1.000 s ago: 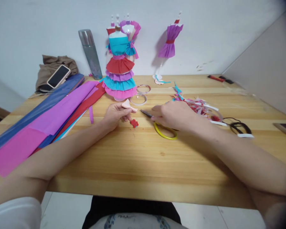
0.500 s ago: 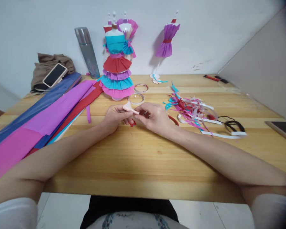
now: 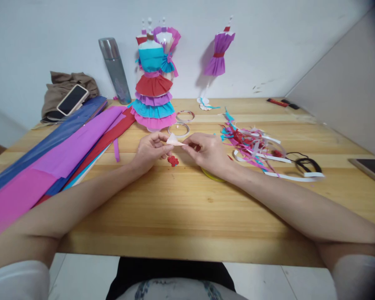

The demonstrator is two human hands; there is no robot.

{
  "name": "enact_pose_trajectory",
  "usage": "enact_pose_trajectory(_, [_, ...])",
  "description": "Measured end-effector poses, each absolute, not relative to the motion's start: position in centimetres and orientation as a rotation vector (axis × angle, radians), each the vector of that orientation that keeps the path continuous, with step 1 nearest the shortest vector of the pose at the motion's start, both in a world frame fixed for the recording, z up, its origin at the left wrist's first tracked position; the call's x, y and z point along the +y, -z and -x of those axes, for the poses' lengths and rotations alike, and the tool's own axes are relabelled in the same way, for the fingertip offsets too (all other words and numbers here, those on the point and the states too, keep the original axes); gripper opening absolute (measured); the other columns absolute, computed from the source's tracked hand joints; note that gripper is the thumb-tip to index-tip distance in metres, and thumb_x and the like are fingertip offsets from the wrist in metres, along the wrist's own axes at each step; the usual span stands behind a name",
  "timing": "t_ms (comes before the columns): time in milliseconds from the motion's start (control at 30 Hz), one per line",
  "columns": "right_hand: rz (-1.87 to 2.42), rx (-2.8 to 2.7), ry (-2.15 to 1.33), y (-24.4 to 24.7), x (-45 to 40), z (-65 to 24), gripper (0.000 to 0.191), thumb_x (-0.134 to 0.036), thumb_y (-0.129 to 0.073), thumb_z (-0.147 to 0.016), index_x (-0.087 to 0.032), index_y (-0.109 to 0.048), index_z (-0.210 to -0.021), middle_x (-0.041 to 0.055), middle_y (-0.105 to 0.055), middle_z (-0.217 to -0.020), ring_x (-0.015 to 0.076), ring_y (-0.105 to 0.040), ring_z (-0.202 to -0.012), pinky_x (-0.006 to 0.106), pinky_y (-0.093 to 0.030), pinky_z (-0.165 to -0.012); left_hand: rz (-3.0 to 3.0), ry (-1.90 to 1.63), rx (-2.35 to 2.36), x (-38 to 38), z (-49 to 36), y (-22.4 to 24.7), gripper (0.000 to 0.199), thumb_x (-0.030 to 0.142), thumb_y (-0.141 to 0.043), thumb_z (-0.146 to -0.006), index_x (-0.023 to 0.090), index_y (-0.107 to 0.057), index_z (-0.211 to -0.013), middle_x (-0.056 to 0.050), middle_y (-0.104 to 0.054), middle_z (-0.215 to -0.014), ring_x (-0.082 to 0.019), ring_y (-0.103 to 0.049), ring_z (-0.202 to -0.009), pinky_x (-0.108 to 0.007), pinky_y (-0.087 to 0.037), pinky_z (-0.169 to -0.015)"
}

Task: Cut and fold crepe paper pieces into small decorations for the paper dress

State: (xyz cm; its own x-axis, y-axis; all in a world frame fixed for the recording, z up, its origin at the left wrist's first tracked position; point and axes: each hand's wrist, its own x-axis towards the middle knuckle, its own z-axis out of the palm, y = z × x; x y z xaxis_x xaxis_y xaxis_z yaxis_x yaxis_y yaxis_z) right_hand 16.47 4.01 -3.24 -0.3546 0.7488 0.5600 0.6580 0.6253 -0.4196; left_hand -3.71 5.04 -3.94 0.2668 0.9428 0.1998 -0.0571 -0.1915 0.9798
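Nearby, a red paper flower [image 3: 173,161] lies below pale paper [image 3: 174,140] pinched in both hands' grip [image 3: 177,146]

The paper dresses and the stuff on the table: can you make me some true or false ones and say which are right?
1. The left hand and the right hand both hold the pale pink paper. True.
2. The bottle is to the right of the tall dress. False: it is to the left.
3. The red flower lies on the table. True.
4. The short purple dress has a blue belt. False: its belt is red.
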Motion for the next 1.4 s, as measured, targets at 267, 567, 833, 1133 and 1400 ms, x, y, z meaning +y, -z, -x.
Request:
enact_pose_trajectory(267, [1.074, -2.16, -0.253, 3.0, 3.8, -16.6, 0.015, -0.025, -0.063, -0.089, -0.021, -0.069, -0.076, 0.0025, -0.067, -0.067, 0.0154, -0.057, -0.059, 0.029, -0.039, -0.058, -1.482, -1.12, 0.854, 5.2, 3.9, 4.1, 0.042, 0.044, -0.085, -0.068, 0.015, -0.058, -0.083, -0.001, -0.07, -0.058, -0.011, -0.064, -0.048, -0.02, -0.045, -0.048])
enact_pose_trajectory(567, [1.088, -2.107, -0.372, 2.6, 3.7, -16.6, 0.017, -0.022, -0.062, -0.088, -0.017, -0.069, -0.074, 0.0023, -0.065, -0.065, 0.0134, -0.054, -0.058, 0.028, -0.037, -0.057, -1.459, -1.081, 0.925, 5.0, 3.7, 3.9, 0.038, 0.042, -0.083, -0.068, 0.016, -0.056, -0.073, 0.0, -0.066, -0.055, -0.01, -0.063, -0.049, -0.02, -0.044, -0.049])
enact_pose_trajectory(833, [1.145, -2.135, -0.274, 3.3, 4.0, -16.8, 0.013, -0.02, -0.063, -0.086, -0.02, -0.07, -0.075, 0.0025, -0.067, -0.066, 0.0158, -0.057, -0.06, 0.029, -0.038, -0.058, -1.691, -1.207, 0.959, 5.5, 4.4, 3.9, 0.042, 0.026, -0.085, -0.064, 0.017, -0.064, -0.1, -0.001, -0.071, -0.088, -0.009, -0.064, -0.064, -0.021, -0.051, -0.061])
enact_pose_trajectory(1133, [1.095, -2.198, -0.229, 3.3, 4.1, -17.0, 0.014, -0.024, -0.06, -0.089, -0.022, -0.071, -0.081, 0.004, -0.069, -0.07, 0.0176, -0.061, -0.063, 0.03, -0.041, -0.059, -1.936, -1.106, 0.892, 5.4, 4.5, 4.4, 0.02, 0.029, -0.077, -0.076, 0.017, -0.077, -0.091, -0.006, -0.075, -0.084, -0.014, -0.066, -0.069, -0.025, -0.053, -0.065])
enact_pose_trajectory(1400, [1.127, -2.203, -0.18, 3.6, 4.3, -17.1, 0.016, -0.028, -0.059, -0.091, -0.022, -0.07, -0.081, 0.0052, -0.071, -0.073, 0.0185, -0.062, -0.064, 0.031, -0.041, -0.06, -1.647, -1.122, 0.971, 5.3, 4.4, 3.9, 0.027, 0.037, -0.084, -0.067, 0.016, -0.076, -0.083, -0.003, -0.073, -0.074, -0.013, -0.065, -0.065, -0.024, -0.054, -0.064])
